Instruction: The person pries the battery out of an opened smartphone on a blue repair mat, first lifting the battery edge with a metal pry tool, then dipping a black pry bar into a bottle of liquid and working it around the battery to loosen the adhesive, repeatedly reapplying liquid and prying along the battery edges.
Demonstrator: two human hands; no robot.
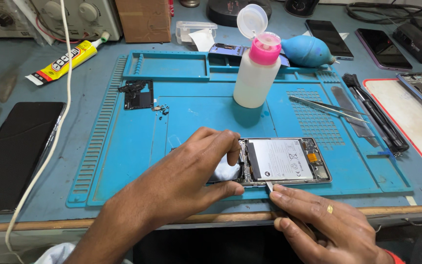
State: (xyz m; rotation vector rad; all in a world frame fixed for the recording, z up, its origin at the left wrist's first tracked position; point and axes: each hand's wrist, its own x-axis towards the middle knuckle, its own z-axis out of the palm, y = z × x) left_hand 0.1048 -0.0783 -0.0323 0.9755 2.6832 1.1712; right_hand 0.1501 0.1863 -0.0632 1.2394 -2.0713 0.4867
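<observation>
- Broadly, a blue silicone work mat [137,161] covered the middle of the blue-grey bench [6,73], its near edge running along the bench lip.
- At nine o'clock from the mat lay a large dark glass panel [15,151], face up, with a white cable [59,117] trailing across its right edge.
- At three o'clock, off the mat, sat a white pad with a red border [411,122].
- The left hand [191,171] came in from seven o'clock and lay over the left end of the opened phone [284,161], thumb curled under the near edge and fingers bent down onto the top, so it gripped that end.
- The right hand [318,220] came from five o'clock, fingers closed round a thin metal pry tool [268,186] whose tip touched the phone's near edge.
- The opened phone rested at the mat's near edge, about six o'clock, back off, with a white battery [279,159] showing.
- At twelve o'clock stood a white squeeze bottle with a pink cap [256,68], lid flipped open.
- Just at one o'clock of the bottle lay a blue rubber air blower [306,50].
- At two o'clock on the mat lay metal tweezers [328,106], beside a black brush [374,115].
- At ten o'clock lay a small dark phone part [137,94] with loose bits near it.
- Beyond it, off the mat, lay a yellow glue tube [67,59].
</observation>
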